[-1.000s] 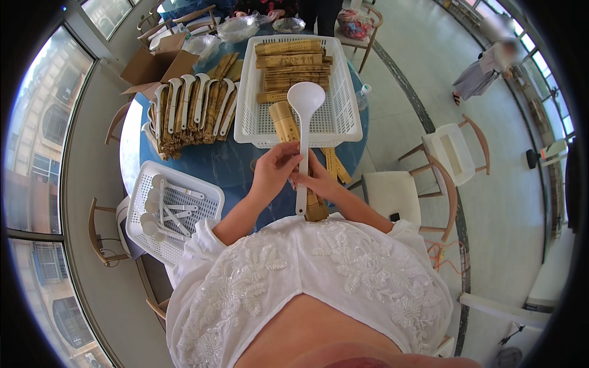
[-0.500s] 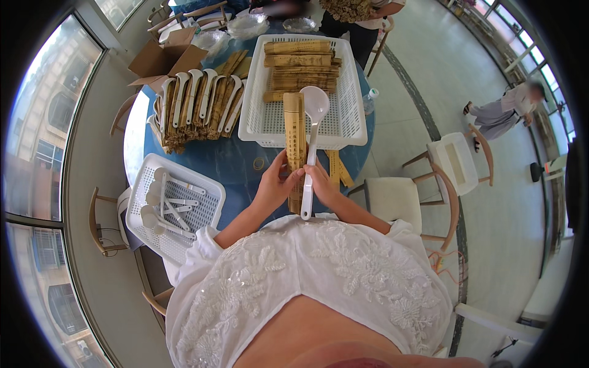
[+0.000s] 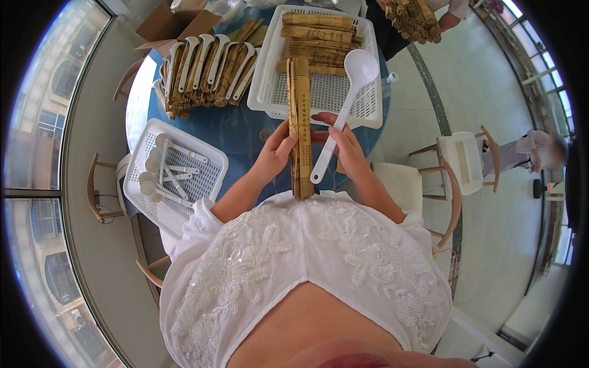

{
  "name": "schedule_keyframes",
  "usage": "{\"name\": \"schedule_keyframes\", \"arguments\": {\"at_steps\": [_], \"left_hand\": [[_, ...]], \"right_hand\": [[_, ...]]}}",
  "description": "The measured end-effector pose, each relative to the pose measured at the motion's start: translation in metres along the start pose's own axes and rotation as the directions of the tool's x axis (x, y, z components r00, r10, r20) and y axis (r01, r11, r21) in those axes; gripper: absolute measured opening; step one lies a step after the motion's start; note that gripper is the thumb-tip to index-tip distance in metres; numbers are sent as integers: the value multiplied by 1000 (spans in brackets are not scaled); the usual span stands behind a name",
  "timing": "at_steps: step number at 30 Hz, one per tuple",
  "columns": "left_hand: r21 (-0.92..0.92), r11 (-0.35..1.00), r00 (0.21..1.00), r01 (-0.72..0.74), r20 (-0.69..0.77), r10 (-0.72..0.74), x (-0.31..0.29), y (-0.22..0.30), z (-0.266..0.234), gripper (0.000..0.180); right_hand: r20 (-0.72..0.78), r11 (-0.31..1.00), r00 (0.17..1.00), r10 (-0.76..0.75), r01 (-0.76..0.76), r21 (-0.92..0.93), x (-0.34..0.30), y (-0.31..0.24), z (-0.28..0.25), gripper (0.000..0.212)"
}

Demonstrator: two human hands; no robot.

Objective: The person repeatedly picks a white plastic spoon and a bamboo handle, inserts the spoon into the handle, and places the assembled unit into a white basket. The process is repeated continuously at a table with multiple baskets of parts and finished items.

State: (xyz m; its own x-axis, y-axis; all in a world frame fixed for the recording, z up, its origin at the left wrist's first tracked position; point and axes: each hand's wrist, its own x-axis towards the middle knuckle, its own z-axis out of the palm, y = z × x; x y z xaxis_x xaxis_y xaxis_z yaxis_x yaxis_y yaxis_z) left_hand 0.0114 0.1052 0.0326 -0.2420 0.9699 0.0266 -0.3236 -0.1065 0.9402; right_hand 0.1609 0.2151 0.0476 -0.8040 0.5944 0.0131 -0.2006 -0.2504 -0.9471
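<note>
My left hand [image 3: 276,150] is closed round a folded bamboo-slip scroll [image 3: 302,104], which stands upright in front of my chest. The scroll is a yellow-brown stack of narrow slips with dark writing. My right hand [image 3: 346,150] grips the handle of a white ladle [image 3: 361,69], its bowl up and leaning right, apart from the scroll. Some fingers of the right hand reach behind the ladle toward the scroll; whether they touch it is hard to see. Beyond the scroll is a white perforated basket [image 3: 262,101] holding several stacked bamboo scrolls [image 3: 319,46].
On the blue table [image 3: 239,138], a row of bamboo scrolls with white ladles [image 3: 208,67] lies at the back left, by a cardboard box [image 3: 178,24]. A smaller white basket [image 3: 215,153] holds several white ladles. Chairs [image 3: 399,184] stand right. Another person holds a brown bundle [image 3: 414,18].
The ladle has swung away from the scroll and tilts right, with my right hand shifted right. The scroll has turned slightly in my left hand. The view has shifted, so the table sits higher.
</note>
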Motion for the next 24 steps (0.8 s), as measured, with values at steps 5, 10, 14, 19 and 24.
{"name": "schedule_keyframes", "arguments": {"at_steps": [5,10,14,19,24], "left_hand": [[-24,999,999,35,9,-35,-5,0,5,42],[-42,996,995,84,52,-82,-7,7,13,41],[-44,999,999,2,53,0,-7,3,17,33],[-55,998,996,-34,78,39,-3,-5,13,24],[-44,999,995,-16,98,20,-2,-10,10,24]], "right_hand": [[-96,996,995,11,-20,-90,1,-8,-6,39],[-201,981,979,-40,0,-192,7,-15,-17,38],[-200,978,957,-210,204,-49,16,-18,-13,35],[-117,907,958,-262,286,310,35,-32,-10,21],[-214,921,975,-65,141,363,50,-41,0,25]]}}
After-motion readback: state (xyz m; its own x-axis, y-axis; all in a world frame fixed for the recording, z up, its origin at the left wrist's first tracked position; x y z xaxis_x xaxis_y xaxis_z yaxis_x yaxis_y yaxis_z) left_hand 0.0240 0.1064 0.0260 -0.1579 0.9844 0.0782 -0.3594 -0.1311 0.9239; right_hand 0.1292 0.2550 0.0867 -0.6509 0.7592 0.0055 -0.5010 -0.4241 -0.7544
